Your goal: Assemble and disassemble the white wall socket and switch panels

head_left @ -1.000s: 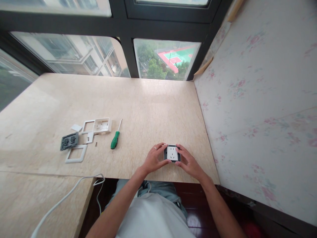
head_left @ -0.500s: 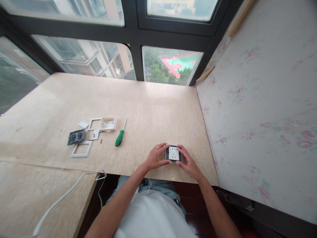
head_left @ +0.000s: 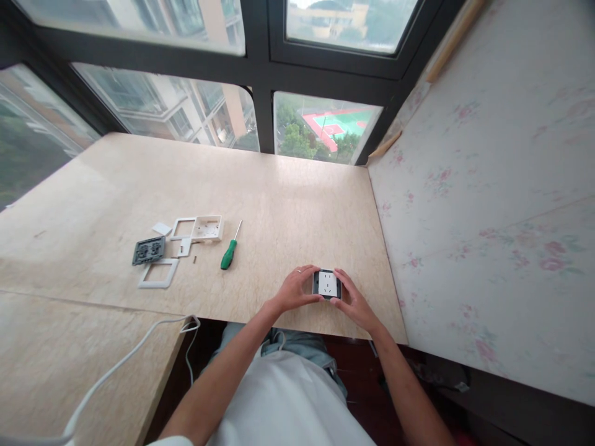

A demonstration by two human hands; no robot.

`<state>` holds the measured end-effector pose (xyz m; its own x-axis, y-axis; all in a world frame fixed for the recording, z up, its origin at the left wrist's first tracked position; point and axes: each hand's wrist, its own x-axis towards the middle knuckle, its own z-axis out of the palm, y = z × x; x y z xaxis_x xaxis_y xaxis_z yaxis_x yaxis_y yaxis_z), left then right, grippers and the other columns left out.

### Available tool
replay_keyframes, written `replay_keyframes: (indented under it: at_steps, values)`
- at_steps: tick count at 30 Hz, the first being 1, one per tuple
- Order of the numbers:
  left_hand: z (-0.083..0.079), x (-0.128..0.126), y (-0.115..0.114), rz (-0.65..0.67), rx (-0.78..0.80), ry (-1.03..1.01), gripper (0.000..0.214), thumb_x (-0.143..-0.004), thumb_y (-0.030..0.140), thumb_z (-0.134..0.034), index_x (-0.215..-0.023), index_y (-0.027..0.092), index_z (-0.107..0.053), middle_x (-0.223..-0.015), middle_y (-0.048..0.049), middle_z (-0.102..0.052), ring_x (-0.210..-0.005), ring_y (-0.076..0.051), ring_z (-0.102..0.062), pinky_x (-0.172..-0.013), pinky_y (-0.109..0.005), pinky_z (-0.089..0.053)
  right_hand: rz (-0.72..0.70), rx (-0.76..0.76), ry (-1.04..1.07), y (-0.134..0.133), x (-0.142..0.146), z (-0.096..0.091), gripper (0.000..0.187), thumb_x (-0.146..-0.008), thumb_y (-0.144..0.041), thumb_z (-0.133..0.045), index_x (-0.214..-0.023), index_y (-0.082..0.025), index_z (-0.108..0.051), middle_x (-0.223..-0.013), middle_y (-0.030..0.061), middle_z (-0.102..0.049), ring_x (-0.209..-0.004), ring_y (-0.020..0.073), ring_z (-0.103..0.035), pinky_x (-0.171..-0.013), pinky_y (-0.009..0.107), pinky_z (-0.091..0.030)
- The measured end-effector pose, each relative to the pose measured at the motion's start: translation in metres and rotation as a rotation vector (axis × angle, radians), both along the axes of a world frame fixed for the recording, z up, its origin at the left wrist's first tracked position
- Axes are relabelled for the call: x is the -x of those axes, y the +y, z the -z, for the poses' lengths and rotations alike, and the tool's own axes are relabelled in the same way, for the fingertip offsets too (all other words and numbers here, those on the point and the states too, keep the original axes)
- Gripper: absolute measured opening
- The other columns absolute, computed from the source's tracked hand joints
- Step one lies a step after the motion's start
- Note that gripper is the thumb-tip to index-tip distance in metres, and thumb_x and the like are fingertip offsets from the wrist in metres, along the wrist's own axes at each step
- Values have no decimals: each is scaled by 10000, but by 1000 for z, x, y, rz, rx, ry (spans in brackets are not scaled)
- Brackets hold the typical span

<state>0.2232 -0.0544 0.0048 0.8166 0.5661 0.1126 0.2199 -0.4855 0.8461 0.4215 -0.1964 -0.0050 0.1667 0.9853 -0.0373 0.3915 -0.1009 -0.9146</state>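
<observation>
A wall socket (head_left: 328, 284) with a white five-hole face and dark surround lies face up near the front edge of the stone counter. My left hand (head_left: 297, 289) grips its left side, thumb at the near edge and fingers at the far edge. On the opposite side, my right hand (head_left: 356, 301) holds the socket's right edge between thumb and fingers. To the left lies a screwdriver (head_left: 229, 253) with a green handle, its shaft pointing toward the window. The underside of the socket is hidden.
Further left lie a white back box (head_left: 207, 228), a dark socket module (head_left: 149, 251), a white frame (head_left: 158, 274), a second white frame (head_left: 183, 228), small white plates and a small screw (head_left: 194, 259). A white cable (head_left: 125, 365) crosses the lower left. A papered wall (head_left: 478, 217) stands right.
The camera view has shifted slightly. My right fingers have moved from over the socket's face to its right edge; the left hand keeps its hold.
</observation>
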Motion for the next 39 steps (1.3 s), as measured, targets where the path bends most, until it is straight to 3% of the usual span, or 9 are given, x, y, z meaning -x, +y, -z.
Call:
replay_keyframes:
  at_steps: [11,19,24,27,29,31,34,37,39]
  values:
    - [8,1,-5,-52,-27,-7,781,-701,581,-794,-1359,255,-528,-1373,-124,-583,-1279,-309,-538,-1082,-488,-416,97,-32,159,-8,10,12,845,-863,-470,-673,-1558,-271,-234,-1633,79,-248,-1482,255,-295,-1207,499,-263]
    - [8,4,-7,-43,-55,-18,891,-709,608,-775,-1441,220,-448,-1424,-152,-541,-1315,-317,-508,-1105,-492,-404,214,-85,291,-5,12,7,829,-771,-460,-769,-1484,-247,-405,-1590,122,-346,-1455,299,-352,-1204,531,-276]
    - [10,7,-10,-101,76,-99,943,-696,565,-801,-1474,213,-400,-1504,-171,-447,-1413,-336,-390,-1167,-532,-318,490,-109,399,-4,18,7,570,-789,-435,-749,-1294,-216,-601,-1414,134,-582,-1296,288,-562,-1127,523,-403]
    - [13,20,-9,-173,294,-264,792,-751,522,-767,-1420,216,-473,-1466,-168,-479,-1299,-303,-522,-1047,-477,-470,715,-141,367,-8,21,12,441,-788,-465,-729,-1109,-166,-693,-1141,120,-732,-1041,254,-698,-992,472,-519]
    - [11,40,-2,-262,432,-337,630,-788,506,-730,-1311,188,-580,-1349,-166,-581,-1167,-270,-616,-930,-413,-545,898,-208,237,-14,23,17,399,-766,-465,-739,-1000,-144,-715,-945,88,-752,-861,223,-715,-865,408,-567]
    - [3,69,12,-433,490,-337,478,-845,487,-657,-1186,152,-657,-1182,-153,-682,-1049,-243,-670,-826,-354,-571,984,-246,166,-22,22,21,390,-750,-455,-747,-979,-141,-717,-864,59,-732,-754,193,-693,-765,349,-570]
    - [-13,129,44,-978,247,-121,392,-905,425,-527,-1132,144,-680,-1018,-107,-736,-841,-183,-699,-680,-280,-555,1003,-237,167,-32,20,26,375,-738,-429,-747,-975,-140,-715,-826,36,-707,-677,170,-657,-671,304,-551]
    - [-25,188,76,-1233,123,6,382,-923,349,-456,-1144,117,-664,-1026,-120,-718,-841,-191,-672,-729,-310,-529,972,-166,166,-33,19,27,354,-724,-410,-742,-965,-152,-713,-821,29,-701,-675,166,-646,-663,294,-541]
    - [-26,217,90,-1322,61,116,293,-863,283,-531,-1027,116,-706,-990,-122,-713,-863,-220,-655,-810,-351,-505,954,-119,146,-32,20,26,358,-713,-422,-739,-954,-159,-712,-816,31,-703,-680,176,-649,-666,303,-542]
